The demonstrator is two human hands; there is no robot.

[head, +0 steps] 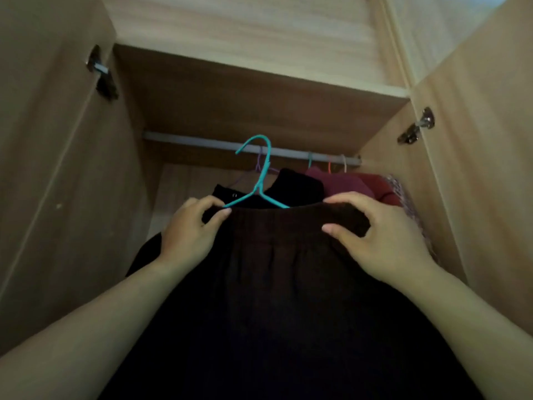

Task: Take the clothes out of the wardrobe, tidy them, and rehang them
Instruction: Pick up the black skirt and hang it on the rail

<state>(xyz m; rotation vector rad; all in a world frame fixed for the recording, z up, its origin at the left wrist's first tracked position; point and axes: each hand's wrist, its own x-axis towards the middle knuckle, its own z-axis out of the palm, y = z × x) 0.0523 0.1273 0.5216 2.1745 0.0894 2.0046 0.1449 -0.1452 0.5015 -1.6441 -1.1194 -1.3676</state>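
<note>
I have both arms stretched up and forward. The bare left forearm (86,327) rises from the lower left corner and the bare right forearm (467,319) from the lower right, and they draw in toward the middle. My left hand (189,226) shows me its back, with the fingers curled. Its thumb and forefinger pinch the top edge of the garment (288,269) at the left end. My right hand (377,238) sits about level with it, well apart, at the right end. There the fingers (346,199) hook over the top edge and the thumb (331,228) presses the front, gripping the band between them.
</note>
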